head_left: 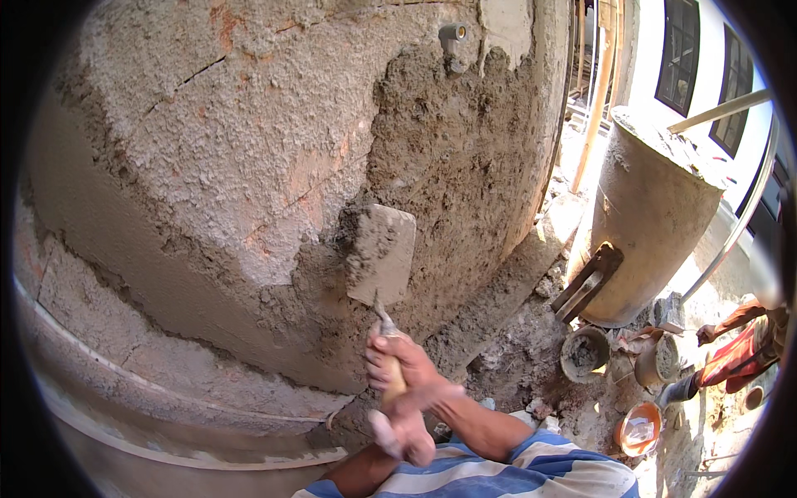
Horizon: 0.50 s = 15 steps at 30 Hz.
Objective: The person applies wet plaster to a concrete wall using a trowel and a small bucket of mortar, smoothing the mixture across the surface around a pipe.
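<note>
My right hand point(398, 361) is closed round the wooden handle of a plastering trowel point(397, 257). Its rectangular metal blade carries wet mortar on the left half and lies at or close against the wall point(290, 149). Around the blade, dark fresh mortar point(457, 149) covers a patch of the wall; bare rough plaster shows to the left. My left hand point(407, 432) hangs just below the right wrist, near the handle's lower end. Motion blurs its fingers, and I see nothing held in it.
A grey pipe stub point(453, 37) juts from the wall. At right stands a large drum point(652, 224), with a dark wooden piece point(588, 282) against it. Below are mortar buckets point(585, 353) and an orange bucket point(639, 427). Another person in orange-red clothing point(735, 349) is at far right.
</note>
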{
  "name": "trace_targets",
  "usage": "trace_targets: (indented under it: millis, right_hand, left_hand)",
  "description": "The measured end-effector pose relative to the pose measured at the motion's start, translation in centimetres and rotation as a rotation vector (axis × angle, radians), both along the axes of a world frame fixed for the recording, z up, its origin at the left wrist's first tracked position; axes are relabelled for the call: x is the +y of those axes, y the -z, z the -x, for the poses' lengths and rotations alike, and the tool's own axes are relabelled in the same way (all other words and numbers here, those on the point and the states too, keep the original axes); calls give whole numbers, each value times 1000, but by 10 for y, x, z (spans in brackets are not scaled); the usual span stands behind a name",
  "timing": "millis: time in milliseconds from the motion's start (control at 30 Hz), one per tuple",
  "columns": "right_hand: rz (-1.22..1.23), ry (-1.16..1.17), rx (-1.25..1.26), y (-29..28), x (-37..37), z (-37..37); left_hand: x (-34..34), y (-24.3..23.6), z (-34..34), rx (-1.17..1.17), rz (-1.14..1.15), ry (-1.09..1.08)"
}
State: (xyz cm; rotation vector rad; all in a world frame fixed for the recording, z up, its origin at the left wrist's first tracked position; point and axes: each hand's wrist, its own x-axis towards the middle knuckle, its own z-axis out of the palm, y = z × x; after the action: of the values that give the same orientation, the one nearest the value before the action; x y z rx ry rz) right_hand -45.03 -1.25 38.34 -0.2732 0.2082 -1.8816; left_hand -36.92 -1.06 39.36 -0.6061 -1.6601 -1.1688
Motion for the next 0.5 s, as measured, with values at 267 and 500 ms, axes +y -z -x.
trace_targets:
  millis: [267, 500]
  right_hand:
    - [-82, 824, 310, -72, 145, 74]
    - [-507, 2696, 385, -94, 268, 176]
  left_hand:
    - [21, 33, -28, -398, 71, 490]
    - [-2, 97, -44, -625, -90, 117]
